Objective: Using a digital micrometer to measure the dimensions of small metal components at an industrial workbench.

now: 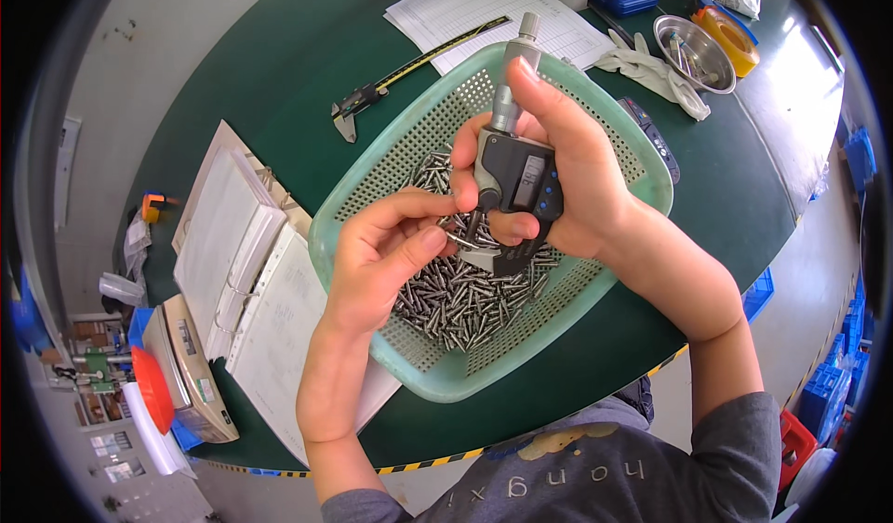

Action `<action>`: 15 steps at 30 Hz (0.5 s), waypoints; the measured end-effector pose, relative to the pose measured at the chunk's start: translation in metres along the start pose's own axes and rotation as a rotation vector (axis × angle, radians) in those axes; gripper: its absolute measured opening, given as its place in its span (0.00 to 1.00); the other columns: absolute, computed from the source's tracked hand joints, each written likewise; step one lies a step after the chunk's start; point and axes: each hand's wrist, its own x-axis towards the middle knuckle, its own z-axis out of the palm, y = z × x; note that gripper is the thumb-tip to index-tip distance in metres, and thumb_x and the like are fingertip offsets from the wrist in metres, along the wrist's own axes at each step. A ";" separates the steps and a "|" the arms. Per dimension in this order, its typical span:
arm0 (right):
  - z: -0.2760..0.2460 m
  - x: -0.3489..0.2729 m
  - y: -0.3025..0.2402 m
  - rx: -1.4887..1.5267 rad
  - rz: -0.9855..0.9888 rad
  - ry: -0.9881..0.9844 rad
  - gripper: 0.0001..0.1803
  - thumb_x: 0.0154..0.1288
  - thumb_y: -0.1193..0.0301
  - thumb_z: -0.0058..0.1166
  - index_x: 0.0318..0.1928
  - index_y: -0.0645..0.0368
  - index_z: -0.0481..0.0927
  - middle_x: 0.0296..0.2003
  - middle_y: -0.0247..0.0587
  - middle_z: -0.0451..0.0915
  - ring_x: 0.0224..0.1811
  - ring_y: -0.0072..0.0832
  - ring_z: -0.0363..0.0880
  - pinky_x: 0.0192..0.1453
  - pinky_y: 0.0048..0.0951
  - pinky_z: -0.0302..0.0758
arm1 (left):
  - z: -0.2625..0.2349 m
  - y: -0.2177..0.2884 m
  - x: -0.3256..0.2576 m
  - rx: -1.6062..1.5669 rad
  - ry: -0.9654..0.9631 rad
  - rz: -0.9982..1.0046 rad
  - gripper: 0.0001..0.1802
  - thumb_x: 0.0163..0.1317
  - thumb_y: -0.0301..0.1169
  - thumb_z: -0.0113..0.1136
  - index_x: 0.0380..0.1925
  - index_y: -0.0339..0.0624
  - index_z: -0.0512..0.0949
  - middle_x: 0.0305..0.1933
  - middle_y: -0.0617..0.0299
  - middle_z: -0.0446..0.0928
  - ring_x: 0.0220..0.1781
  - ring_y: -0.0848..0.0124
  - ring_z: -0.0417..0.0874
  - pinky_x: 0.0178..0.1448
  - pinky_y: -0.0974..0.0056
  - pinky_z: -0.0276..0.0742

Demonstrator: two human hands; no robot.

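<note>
My right hand (577, 170) grips a grey digital micrometer (517, 179) upright above a pale green perforated basket (642, 174). Its thumb and forefinger rest on the micrometer's metal sleeve. My left hand (386, 253) pinches a small metal pin (461, 241) between thumb and forefinger and holds it at the micrometer's jaw. The basket holds a heap of several similar metal pins (465, 295), right under both hands.
A green table (298, 49) carries a caliper (372, 91), printed sheets (484, 7), an open ring binder (246, 272), white gloves (656, 72), a steel bowl (693, 51), yellow tape roll (730, 35) and a dark handheld device (651, 137). A scale (191, 374) sits at the left edge.
</note>
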 end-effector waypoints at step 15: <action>0.001 -0.001 0.000 0.103 0.007 0.009 0.36 0.62 0.42 0.27 0.34 0.67 0.72 0.23 0.48 0.75 0.12 0.24 0.64 0.15 0.20 0.62 | -0.006 -0.003 -0.001 -0.033 -0.036 -0.028 0.15 0.54 0.20 0.57 0.43 0.33 0.74 0.38 0.63 0.74 0.40 0.78 0.74 0.47 0.73 0.71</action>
